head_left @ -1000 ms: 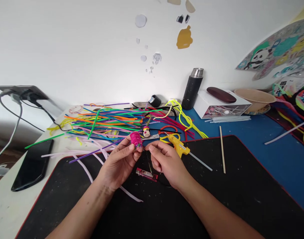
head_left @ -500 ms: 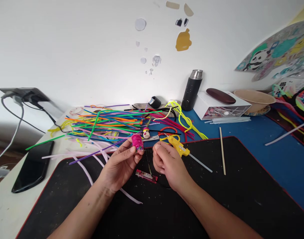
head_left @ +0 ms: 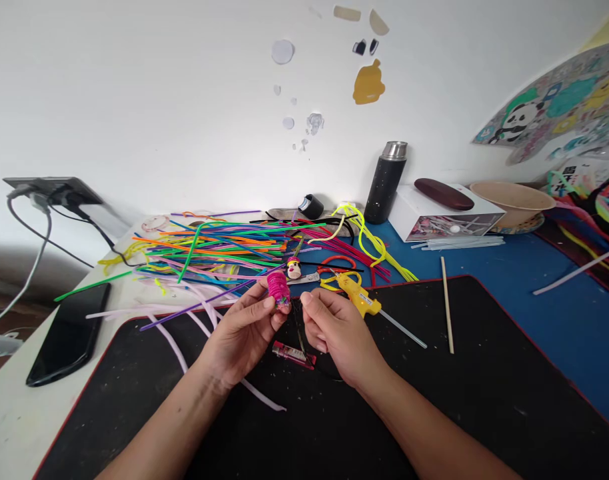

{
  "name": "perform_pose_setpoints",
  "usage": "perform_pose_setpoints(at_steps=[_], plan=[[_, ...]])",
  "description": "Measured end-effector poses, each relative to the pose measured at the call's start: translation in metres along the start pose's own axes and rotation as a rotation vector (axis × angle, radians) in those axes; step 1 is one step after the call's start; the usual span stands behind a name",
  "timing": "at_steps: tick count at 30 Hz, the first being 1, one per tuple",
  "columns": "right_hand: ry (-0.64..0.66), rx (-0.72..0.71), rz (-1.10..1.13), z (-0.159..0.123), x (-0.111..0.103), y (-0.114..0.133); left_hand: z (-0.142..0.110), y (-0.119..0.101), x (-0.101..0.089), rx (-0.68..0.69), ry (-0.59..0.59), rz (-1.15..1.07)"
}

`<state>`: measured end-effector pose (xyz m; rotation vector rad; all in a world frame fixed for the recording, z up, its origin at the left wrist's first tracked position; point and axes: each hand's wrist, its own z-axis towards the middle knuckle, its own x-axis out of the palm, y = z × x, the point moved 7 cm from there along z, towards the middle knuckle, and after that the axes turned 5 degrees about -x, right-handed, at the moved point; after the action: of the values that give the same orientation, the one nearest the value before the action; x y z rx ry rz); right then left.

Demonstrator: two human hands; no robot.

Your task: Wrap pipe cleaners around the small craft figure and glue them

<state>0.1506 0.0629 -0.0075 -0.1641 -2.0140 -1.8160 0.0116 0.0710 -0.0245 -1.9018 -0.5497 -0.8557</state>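
Observation:
My left hand (head_left: 242,330) pinches a small pink coil of wound pipe cleaner (head_left: 278,289) between thumb and fingers, held a little above the black mat (head_left: 484,387). My right hand (head_left: 334,327) is beside it, fingers curled in a pinch on a thin dark wire or pipe cleaner (head_left: 298,327) that runs down from the coil. A pink lighter (head_left: 293,352) lies on the mat just under both hands. A yellow glue gun (head_left: 358,295) rests right behind my right hand.
A heap of coloured pipe cleaners (head_left: 219,250) lies behind the hands, with red-handled scissors (head_left: 329,267) and a small doll head (head_left: 294,268). A phone (head_left: 69,333) is at the left, a wooden stick (head_left: 447,303), flask (head_left: 384,181), white box (head_left: 444,213) and bowl (head_left: 512,197) at the right.
My right hand drew slightly away from the coil, then came back close to it, its fingers curling into a tighter pinch. The left hand and coil stayed nearly still.

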Motion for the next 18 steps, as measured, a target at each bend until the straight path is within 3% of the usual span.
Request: perform_pose_setpoints(at_steps=[18], plan=[[0.005, 0.057, 0.047, 0.0004, 0.0006, -0.0052, -0.0045, -0.0034, 0.008, 0.141, -0.039, 0.223]])
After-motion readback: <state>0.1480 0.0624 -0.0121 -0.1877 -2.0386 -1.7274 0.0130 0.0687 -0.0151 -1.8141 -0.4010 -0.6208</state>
